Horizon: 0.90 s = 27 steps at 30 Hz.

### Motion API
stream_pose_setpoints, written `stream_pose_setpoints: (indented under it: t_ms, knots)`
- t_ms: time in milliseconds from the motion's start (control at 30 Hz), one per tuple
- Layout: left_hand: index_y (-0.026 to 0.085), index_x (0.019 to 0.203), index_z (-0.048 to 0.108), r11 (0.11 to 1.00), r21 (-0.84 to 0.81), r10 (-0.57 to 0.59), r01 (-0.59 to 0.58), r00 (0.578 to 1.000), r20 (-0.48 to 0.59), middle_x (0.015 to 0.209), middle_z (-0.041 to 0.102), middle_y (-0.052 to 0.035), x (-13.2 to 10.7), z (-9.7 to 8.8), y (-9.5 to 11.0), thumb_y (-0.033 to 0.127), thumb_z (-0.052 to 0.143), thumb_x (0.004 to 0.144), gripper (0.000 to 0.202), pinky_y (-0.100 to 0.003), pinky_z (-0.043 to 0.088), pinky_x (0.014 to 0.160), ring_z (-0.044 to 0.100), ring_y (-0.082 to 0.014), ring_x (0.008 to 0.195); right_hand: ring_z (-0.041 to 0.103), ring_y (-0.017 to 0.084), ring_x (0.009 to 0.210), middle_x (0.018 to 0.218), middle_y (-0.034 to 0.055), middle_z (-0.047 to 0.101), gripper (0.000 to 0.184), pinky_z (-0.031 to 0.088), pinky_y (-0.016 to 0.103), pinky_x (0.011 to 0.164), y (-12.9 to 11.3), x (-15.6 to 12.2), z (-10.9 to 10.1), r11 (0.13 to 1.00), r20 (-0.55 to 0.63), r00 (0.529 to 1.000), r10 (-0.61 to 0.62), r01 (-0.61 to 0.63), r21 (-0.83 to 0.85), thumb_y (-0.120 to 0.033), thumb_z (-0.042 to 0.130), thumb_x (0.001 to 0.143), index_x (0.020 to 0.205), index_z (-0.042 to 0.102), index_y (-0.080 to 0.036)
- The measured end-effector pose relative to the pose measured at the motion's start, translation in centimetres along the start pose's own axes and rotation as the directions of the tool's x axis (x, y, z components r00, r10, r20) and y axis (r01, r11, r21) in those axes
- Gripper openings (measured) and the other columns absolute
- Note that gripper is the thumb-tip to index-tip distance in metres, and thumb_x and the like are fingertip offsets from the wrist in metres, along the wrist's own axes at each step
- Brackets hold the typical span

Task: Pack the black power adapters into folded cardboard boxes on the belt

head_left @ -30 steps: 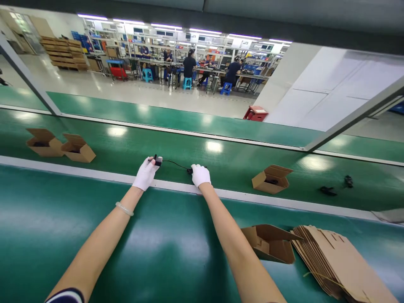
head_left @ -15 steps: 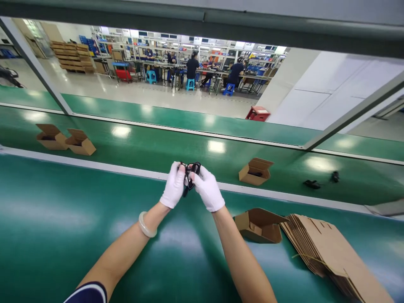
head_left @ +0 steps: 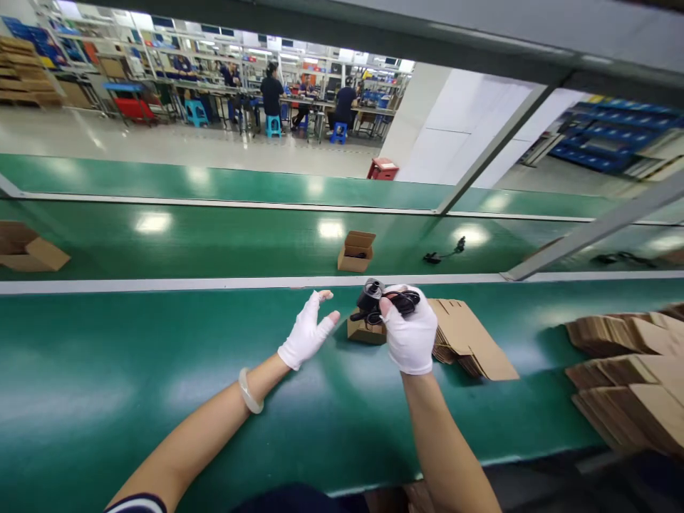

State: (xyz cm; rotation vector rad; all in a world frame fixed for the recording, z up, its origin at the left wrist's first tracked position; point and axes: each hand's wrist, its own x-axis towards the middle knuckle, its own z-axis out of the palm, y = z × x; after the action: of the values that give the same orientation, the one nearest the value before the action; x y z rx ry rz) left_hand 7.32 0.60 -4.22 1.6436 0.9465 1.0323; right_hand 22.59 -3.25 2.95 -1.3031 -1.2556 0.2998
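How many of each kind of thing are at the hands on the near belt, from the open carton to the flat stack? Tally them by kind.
Open cardboard carton: 1
Flat stack of cardboard blanks: 1
Black cable bundle: 1
White-gloved hands: 2 (left hand, right hand)
Total: 5

Right hand (head_left: pixel 410 331): white matt cloth glove (head_left: pixel 414 349), around black plastic adapter (head_left: pixel 368 296) and coiled cable (head_left: pixel 406 303), finish too small to judge. Left hand (head_left: pixel 306 335): same cloth. Just ahead of hands: matt corrugated cardboard box (head_left: pixel 366 331). Beneath: glossy green conveyor belt (head_left: pixel 160 406).
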Motion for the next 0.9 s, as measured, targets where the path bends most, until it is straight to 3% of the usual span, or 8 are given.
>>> stream_pose_setpoints:
  t_ms: [167,267,300,367,433,767,833,900]
  knots:
    - [0.012,0.133,0.033,0.975,0.198,-0.113,0.102,0.992,0.049,0.135,0.044,-0.0185,2.0,5.4,-2.8,0.03,0.058,0.076,0.065,-0.047,0.03,0.108,0.037,-0.0303,0.13,0.056,0.015,0.065,0.071,0.0018,0.058,0.014,0.046,0.026,0.066,4.5,0.0,-3.4,0.934,0.141,0.989,-0.038,0.086,-0.347,-0.034,0.05,0.081,0.077,0.05,-0.02]
    - [0.012,0.129,0.04,0.975,0.22,-0.073,0.04,0.987,0.145,0.129,0.051,-0.0166,3.3,6.7,-3.4,0.023,0.053,0.075,0.056,-0.044,0.035,0.105,0.044,-0.0284,0.124,0.06,0.019,0.078,0.082,0.0079,0.063,0.016,0.045,0.028,0.074,6.2,0.4,-3.6,0.751,0.321,0.947,0.008,0.207,-0.627,-0.028,0.044,0.085,0.083,0.055,-0.017]
    - [0.014,0.125,0.044,0.976,0.217,-0.059,0.022,0.984,0.168,0.126,0.054,-0.0146,3.6,6.8,-3.5,0.022,0.051,0.075,0.051,-0.043,0.037,0.103,0.048,-0.0272,0.121,0.061,0.02,0.083,0.087,0.0098,0.064,0.018,0.045,0.029,0.076,6.4,0.6,-3.5,0.663,0.419,0.905,0.077,0.268,-0.699,-0.026,0.043,0.085,0.087,0.058,-0.016]
    - [0.017,0.118,0.049,0.976,0.216,-0.04,-0.005,0.979,0.201,0.122,0.057,-0.0109,4.0,6.7,-3.6,0.02,0.048,0.075,0.043,-0.041,0.04,0.101,0.052,-0.0255,0.115,0.062,0.023,0.089,0.096,0.0118,0.065,0.022,0.044,0.031,0.078,6.5,1.3,-3.1,0.517,0.594,0.756,0.276,0.404,-0.755,-0.024,0.043,0.086,0.096,0.061,-0.016]
    - [0.018,0.116,0.05,0.974,0.226,-0.031,-0.02,0.975,0.22,0.12,0.058,-0.0104,4.0,6.5,-3.9,0.021,0.047,0.075,0.041,-0.042,0.04,0.1,0.053,-0.026,0.113,0.062,0.024,0.091,0.099,0.0123,0.066,0.023,0.045,0.032,0.078,6.3,1.9,-2.5,0.461,0.67,0.601,0.435,0.491,-0.74,-0.022,0.047,0.084,0.1,0.063,-0.016]
    - [0.019,0.11,0.049,0.971,0.241,-0.041,-0.008,0.979,0.198,0.112,0.06,-0.0086,3.2,5.9,-4.1,0.033,0.051,0.077,0.036,-0.039,0.046,0.091,0.058,-0.0236,0.1,0.066,0.026,0.081,0.085,0.0127,0.07,0.018,0.047,0.033,0.074,6.5,4.4,1.8,0.529,0.726,0.321,0.608,0.519,-0.672,-0.015,0.061,0.072,0.086,0.071,-0.014]
    - [0.02,0.107,0.049,0.968,0.249,-0.056,0.015,0.986,0.157,0.107,0.061,-0.0074,3.3,5.6,-4.1,0.033,0.051,0.077,0.033,-0.039,0.048,0.087,0.06,-0.0228,0.094,0.066,0.024,0.083,0.09,0.0105,0.071,0.023,0.047,0.031,0.075,5.6,4.6,1.1,0.562,0.746,0.287,0.601,0.512,-0.649,-0.015,0.058,0.075,0.094,0.07,-0.015]
    - [0.02,0.104,0.05,0.966,0.256,-0.07,0.043,0.993,0.097,0.103,0.062,-0.0068,3.4,5.1,-4.3,0.028,0.048,0.077,0.028,-0.039,0.047,0.088,0.06,-0.0226,0.094,0.064,0.021,0.092,0.101,0.0055,0.069,0.031,0.046,0.029,0.081,4.4,4.3,-0.7,0.62,0.781,0.307,0.544,0.48,-0.621,-0.016,0.051,0.082,0.108,0.065,-0.02]
